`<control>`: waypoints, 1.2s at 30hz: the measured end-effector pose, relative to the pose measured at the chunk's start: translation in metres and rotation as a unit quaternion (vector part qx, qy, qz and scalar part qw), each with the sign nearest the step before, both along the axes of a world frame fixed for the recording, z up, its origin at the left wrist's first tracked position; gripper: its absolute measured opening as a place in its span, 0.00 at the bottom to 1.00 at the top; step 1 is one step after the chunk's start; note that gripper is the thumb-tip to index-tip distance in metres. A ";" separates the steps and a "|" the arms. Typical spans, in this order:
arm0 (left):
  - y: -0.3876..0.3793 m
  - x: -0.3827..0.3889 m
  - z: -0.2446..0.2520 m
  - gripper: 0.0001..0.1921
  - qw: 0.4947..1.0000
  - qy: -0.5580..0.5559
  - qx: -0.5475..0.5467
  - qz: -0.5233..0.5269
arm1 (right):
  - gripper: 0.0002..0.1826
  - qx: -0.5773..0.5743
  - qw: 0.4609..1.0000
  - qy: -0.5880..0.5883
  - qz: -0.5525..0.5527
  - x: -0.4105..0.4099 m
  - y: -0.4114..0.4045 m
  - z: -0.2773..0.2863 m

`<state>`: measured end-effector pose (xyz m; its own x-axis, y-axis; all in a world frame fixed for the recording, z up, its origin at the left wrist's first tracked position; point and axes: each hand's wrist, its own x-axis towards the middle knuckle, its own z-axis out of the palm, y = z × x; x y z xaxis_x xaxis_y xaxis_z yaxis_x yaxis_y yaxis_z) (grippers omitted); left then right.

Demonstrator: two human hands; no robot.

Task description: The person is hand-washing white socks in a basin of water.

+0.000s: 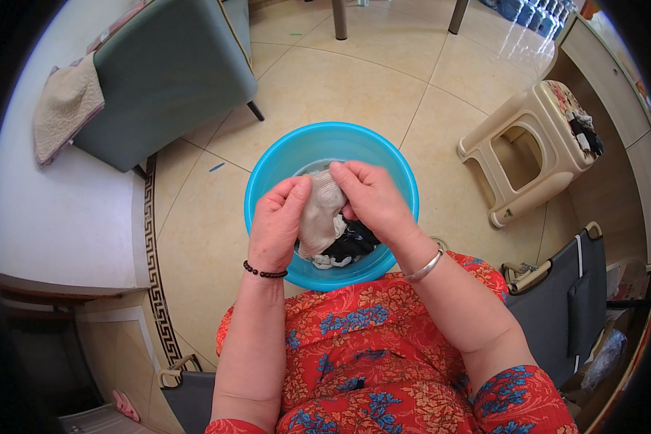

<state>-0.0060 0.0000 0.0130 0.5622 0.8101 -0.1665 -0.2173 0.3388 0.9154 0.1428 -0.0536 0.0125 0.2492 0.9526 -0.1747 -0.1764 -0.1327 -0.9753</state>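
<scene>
A beige sock (319, 214) with a ribbed cuff hangs between my two hands, above a round blue plastic basin (331, 132). My left hand (278, 225) pinches one side of the cuff between thumb and fingers. On the cuff's other side my right hand (373, 198) grips it the same way, partly blurred. Inside the basin, black fabric pieces (352, 241) lie with white ones (328, 261). The beige sock hides part of them, and the basin's bottom is mostly covered.
To the right stands a cream plastic stool (526, 146) with small black and white cloth items (583, 133) on top. A grey-green chair (168, 76) is at the upper left, a folding chair (561, 309) at the lower right. Two table legs (340, 19) stand beyond the basin.
</scene>
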 end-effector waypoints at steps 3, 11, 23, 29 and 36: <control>-0.002 0.001 0.002 0.11 0.999 0.030 0.034 -0.007 | 0.18 -0.010 1.000 0.028 -0.001 0.003 0.000 -0.003; -0.002 0.002 -0.001 0.11 0.998 0.025 0.064 -0.001 | 0.18 0.047 0.993 -0.109 -0.006 -0.005 0.000 -0.003; 0.000 0.001 0.002 0.13 1.000 -0.014 -0.015 -0.017 | 0.20 0.069 0.980 -0.187 0.002 -0.003 0.002 -0.016; -0.001 0.000 -0.002 0.12 0.998 0.040 0.042 -0.010 | 0.20 0.011 0.998 -0.057 0.001 -0.002 0.000 -0.004; 0.002 -0.002 -0.007 0.11 1.000 0.001 0.030 -0.008 | 0.19 0.045 0.980 -0.191 0.023 -0.003 0.000 -0.011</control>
<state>-0.0078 0.0019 0.0059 0.5751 0.8094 -0.1186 -0.2109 0.2868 0.9345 0.1398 -0.0539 0.0015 0.2364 0.9716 0.0089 0.2088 -0.0419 -0.9771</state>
